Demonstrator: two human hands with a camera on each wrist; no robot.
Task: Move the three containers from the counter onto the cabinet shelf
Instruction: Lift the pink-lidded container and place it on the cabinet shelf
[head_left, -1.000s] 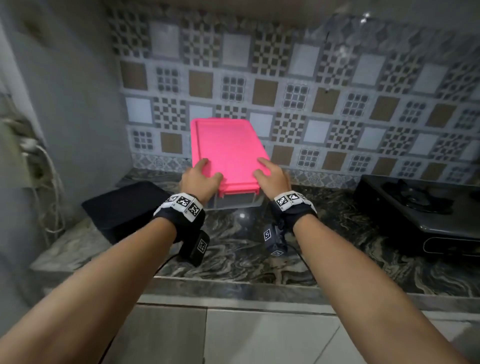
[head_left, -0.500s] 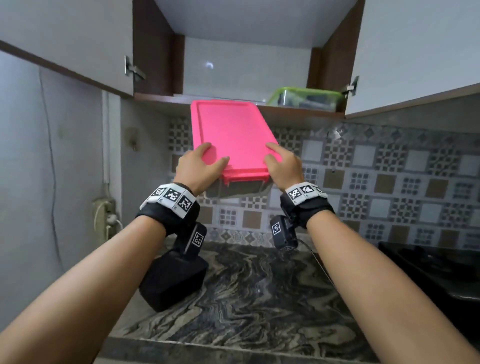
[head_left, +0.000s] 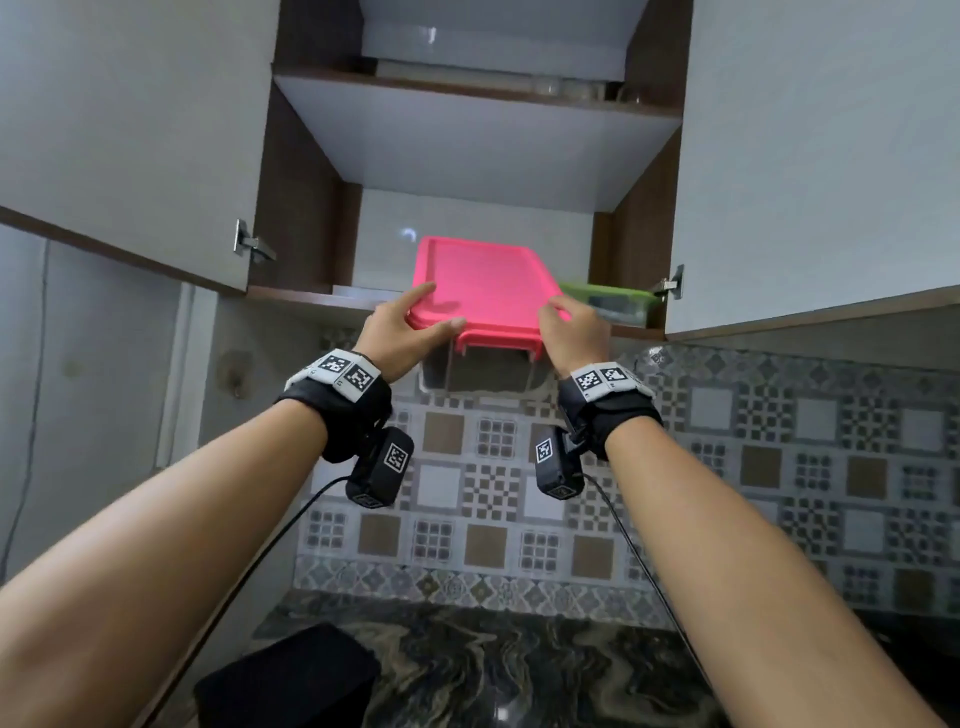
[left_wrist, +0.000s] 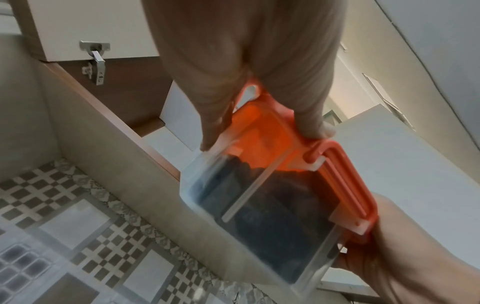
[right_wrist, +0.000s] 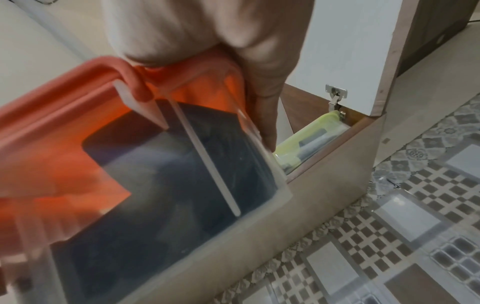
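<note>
Holding the pink-lidded container (head_left: 483, 306) between them, the left hand (head_left: 402, 332) and the right hand (head_left: 571, 332) each clasp a near corner, thumbs over the lid and fingers curled under the clear body, as both wrist views confirm. The container is in the air at the front edge of the lower cabinet shelf (head_left: 311, 297), its far end already over that edge and its near end, with the lid's clip, overhanging toward the person. Its long axis runs straight away from the hands into the cabinet, so the coming move is, by my judgement, a forward push along that axis; neither hand is clearly nearer, both sitting level at the near end. Close to its right, on the shelf at the right front corner by the hinge, lies the green-lidded container (head_left: 610, 300), and the right hand's fingers (right_wrist: 267, 131) come very near it, so room on that side looks tight. Whether the base rests on the shelf yet I cannot tell. Compared with half a second ago, the container has risen from below the shelf's edge to level with it, and the counter (head_left: 519, 670) has dropped low in the head view.
</note>
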